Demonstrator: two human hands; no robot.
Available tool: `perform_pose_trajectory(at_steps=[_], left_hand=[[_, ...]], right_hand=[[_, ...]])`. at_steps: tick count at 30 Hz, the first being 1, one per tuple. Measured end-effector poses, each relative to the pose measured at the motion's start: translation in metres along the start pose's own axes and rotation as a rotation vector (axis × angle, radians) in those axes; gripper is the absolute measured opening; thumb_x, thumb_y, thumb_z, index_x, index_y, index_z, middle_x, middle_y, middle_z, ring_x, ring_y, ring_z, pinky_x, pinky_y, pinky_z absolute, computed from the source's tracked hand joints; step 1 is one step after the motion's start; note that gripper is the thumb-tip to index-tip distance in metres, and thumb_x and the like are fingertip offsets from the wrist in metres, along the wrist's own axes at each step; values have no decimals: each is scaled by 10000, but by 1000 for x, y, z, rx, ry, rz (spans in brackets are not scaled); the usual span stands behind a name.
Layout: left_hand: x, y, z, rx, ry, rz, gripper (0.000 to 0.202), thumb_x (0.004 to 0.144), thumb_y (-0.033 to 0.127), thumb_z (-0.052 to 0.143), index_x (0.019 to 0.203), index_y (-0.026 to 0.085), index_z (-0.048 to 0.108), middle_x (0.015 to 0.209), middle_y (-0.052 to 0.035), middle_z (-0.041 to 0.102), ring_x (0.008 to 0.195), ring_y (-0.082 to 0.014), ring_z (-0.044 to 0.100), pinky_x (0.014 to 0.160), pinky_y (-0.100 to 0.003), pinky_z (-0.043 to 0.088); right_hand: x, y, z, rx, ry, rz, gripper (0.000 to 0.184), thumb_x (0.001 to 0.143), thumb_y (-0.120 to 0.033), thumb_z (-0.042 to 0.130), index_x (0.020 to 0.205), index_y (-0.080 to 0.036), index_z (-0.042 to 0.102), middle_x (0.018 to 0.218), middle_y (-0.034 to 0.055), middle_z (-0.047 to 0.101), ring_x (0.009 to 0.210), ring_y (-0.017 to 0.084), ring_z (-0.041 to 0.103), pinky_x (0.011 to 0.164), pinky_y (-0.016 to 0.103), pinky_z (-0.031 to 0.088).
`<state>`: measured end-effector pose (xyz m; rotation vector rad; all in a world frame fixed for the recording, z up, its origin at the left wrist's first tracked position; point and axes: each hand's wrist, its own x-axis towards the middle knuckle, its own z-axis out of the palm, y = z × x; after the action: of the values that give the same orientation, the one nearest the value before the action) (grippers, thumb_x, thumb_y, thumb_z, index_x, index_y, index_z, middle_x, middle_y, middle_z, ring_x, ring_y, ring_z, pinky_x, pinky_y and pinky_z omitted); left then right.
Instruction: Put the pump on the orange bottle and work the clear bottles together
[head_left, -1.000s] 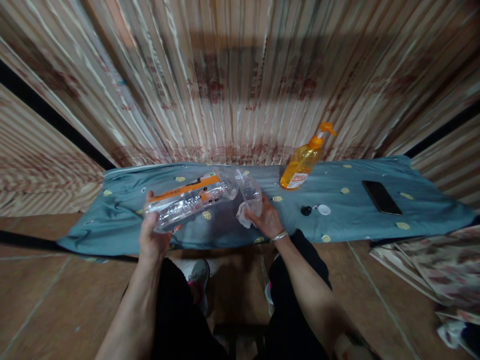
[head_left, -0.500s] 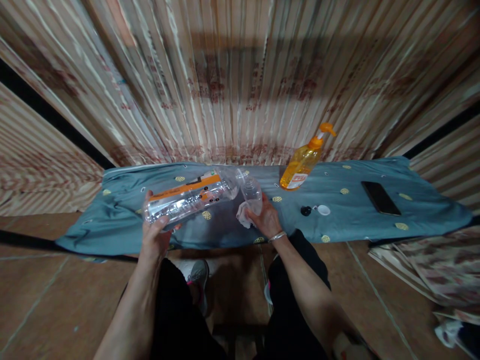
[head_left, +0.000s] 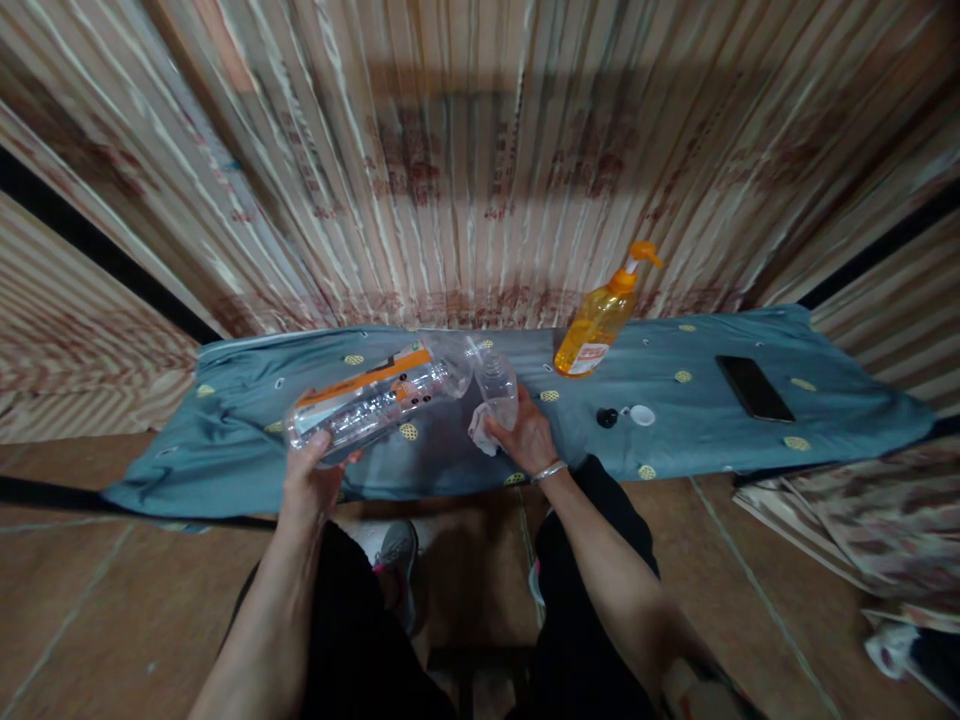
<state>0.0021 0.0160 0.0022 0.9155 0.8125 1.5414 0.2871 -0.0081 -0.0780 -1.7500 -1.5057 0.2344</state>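
Bottle [head_left: 375,400], clear, orange-labelled: we gripped it tilted in left hand [head_left: 309,478]; right hand [head_left: 529,437] grasped clear plastic container [head_left: 499,378] and whitish wad [head_left: 482,428]. Orange pump bottle [head_left: 594,332] stood nearby.

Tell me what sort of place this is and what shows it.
Probably a curtained-off corner of a home, though the wider room is out of view: a patterned curtain hangs behind, a printed cloth covers a long surface, and the floor looks tiled.
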Motion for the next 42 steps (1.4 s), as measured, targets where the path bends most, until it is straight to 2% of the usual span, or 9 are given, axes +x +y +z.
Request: perform_pose_trajectory(at_steps=[3,8,14,20,27,32,36,42], left_hand=[[0,-1,2,8,6,-8,601,580,395,868,1127,209,701,1073,-104,710,701,-189,627,419,-230,450],[-1,1,6,-2,3,12,526,601,370,846,1083,204,716,987,-82,722,672,-182,616,420,-231,444],[-1,4,6,-8,-4,38,577,590,368,856,1112,185,692,1000,-99,719,658,-169,617,422,-217,435],[-1,5,7,25,13,131,681,571,355,862,1210,219,667,1131,-100,687,670,-148,603,408,-197,427],[-2,9,11,69,67,136,801,521,377,884,1272,220,653,1122,-100,675,631,-127,560,397,-194,425],[-2,8,8,85,80,124,859,492,390,904,1299,245,646,1141,-89,666,687,-137,572,430,-184,427],[-2,7,6,112,73,141,870,514,395,905,1329,258,631,1174,-84,650,737,-151,581,465,-195,459],[-1,5,7,118,86,188,844,507,401,908,1301,274,651,1150,-68,646,702,-138,562,469,-195,461]], right_hand=[[0,1,1,-6,4,14,714,786,-388,725,1389,-138,436,1228,180,696,1127,320,687,927,432,566],[0,0,2,-17,-2,8,710,789,-367,721,1388,-125,427,1221,185,690,1134,312,682,934,427,563],[-1,2,3,-33,-3,-2,687,811,-377,702,1396,-154,418,1225,177,687,1149,310,674,946,428,562],[-2,4,6,-32,3,-13,709,810,-392,693,1408,-142,404,1246,195,678,1161,323,668,944,446,562],[-3,5,7,-24,20,-4,682,838,-436,664,1406,-142,426,1219,193,692,1119,317,684,935,445,566],[-3,6,5,-23,11,-5,707,824,-416,681,1419,-144,412,1247,190,683,1140,313,680,934,433,570],[-2,5,3,-15,-4,-3,689,818,-392,688,1415,-171,424,1266,182,675,1153,315,675,941,448,572],[-2,4,3,-4,20,-1,683,816,-403,684,1402,-163,429,1255,177,684,1143,321,678,937,458,571]])
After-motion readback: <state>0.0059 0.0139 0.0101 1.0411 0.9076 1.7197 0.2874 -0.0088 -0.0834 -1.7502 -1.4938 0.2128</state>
